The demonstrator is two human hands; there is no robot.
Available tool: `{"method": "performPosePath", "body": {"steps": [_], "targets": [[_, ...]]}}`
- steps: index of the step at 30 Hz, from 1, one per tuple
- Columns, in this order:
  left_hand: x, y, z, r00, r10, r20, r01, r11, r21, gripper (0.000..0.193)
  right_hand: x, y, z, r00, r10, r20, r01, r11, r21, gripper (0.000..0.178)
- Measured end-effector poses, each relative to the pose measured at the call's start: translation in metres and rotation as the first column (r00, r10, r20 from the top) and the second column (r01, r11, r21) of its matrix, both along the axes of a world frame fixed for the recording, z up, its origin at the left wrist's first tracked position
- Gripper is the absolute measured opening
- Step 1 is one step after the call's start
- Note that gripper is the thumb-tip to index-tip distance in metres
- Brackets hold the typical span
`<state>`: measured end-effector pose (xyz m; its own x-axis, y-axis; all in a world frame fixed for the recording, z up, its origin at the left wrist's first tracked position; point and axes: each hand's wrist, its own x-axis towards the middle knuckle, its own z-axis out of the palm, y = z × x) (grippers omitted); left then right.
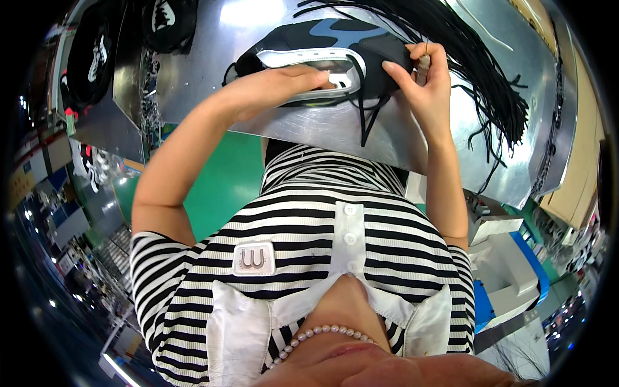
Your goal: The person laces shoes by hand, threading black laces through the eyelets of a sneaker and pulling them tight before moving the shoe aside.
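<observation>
A black shoe upper with a blue panel and a white-lined opening lies sideways on the metal table. My left hand lies across its near side, fingertips inside the opening and closed on the near edge; some fingers are hidden. My right hand grips the upper's right end between thumb and fingers. One right finger carries a brownish wrap. A black lace is threaded near the opening, and its loose ends hang toward me over the table.
A large bundle of black laces spreads over the table's right side. More dark shoe pieces with white marks sit at the far left. The metal table ends just in front of me. A white and blue bin stands at lower right.
</observation>
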<state>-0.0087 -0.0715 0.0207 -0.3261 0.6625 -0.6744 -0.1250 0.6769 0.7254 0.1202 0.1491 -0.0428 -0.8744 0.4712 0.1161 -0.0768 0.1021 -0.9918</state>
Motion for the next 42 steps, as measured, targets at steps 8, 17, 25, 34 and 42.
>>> {"method": "performPosePath", "body": {"steps": [8,17,25,34,42], "targets": [[0.001,0.015,-0.028,1.0,0.013,-0.024,-0.013,1.0,0.003,0.022,0.005,-0.018,-0.001,0.985,-0.098,0.144,0.093,0.995,0.043,0.037],[-0.007,-0.006,-0.041,0.583,0.055,-0.811,0.216,0.951,0.22,0.016,0.011,-0.017,0.018,0.951,-0.127,0.281,0.16,0.982,-0.097,0.033],[0.002,0.009,-0.025,0.677,0.058,-0.734,0.113,0.977,0.182,0.016,0.016,-0.01,0.02,0.945,-0.093,0.314,0.108,0.994,-0.028,0.027],[-0.02,-0.013,-0.013,0.505,0.14,-0.852,0.245,0.923,0.297,0.008,0.022,0.002,0.021,0.964,-0.052,0.263,0.072,0.995,-0.067,0.028],[-0.164,-0.152,0.011,-0.053,0.207,-0.977,-0.235,0.948,0.214,0.011,0.035,0.041,0.02,0.951,0.038,0.307,-0.002,0.993,-0.117,0.025]]}}
